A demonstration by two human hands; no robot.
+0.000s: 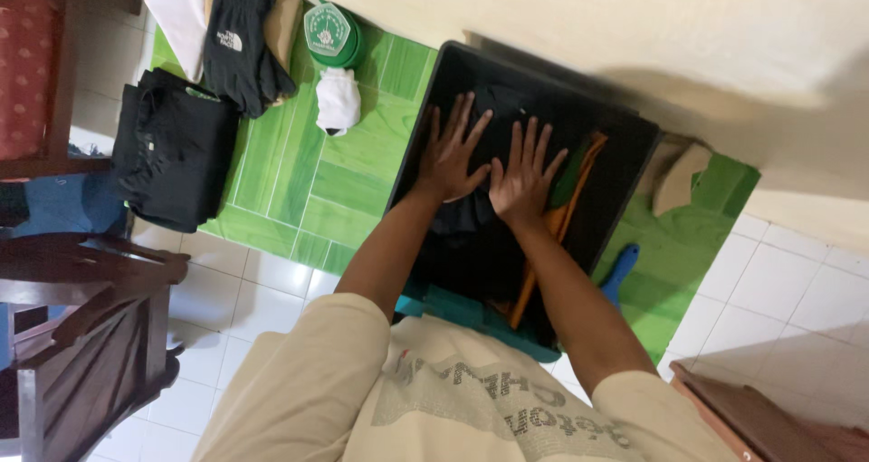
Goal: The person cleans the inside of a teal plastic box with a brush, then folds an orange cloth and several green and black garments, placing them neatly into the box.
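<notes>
I had both palms pressed flat, fingers spread and gripping nothing, on dark clothing (471, 218) packed inside the black container (625, 136), which stood on the green mat (335, 186) against the wall. My left hand (453, 154) lay just beside my right hand (523, 180), thumbs nearly touching. An orange strip (552, 236) ran along the clothing at about four o'clock from my right hand. At nine o'clock, well apart, lay a folded black garment (176, 150).

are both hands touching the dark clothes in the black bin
Touching. The head view shows the left hand and right hand pressed flat on the dark clothes inside the black bin.
</notes>
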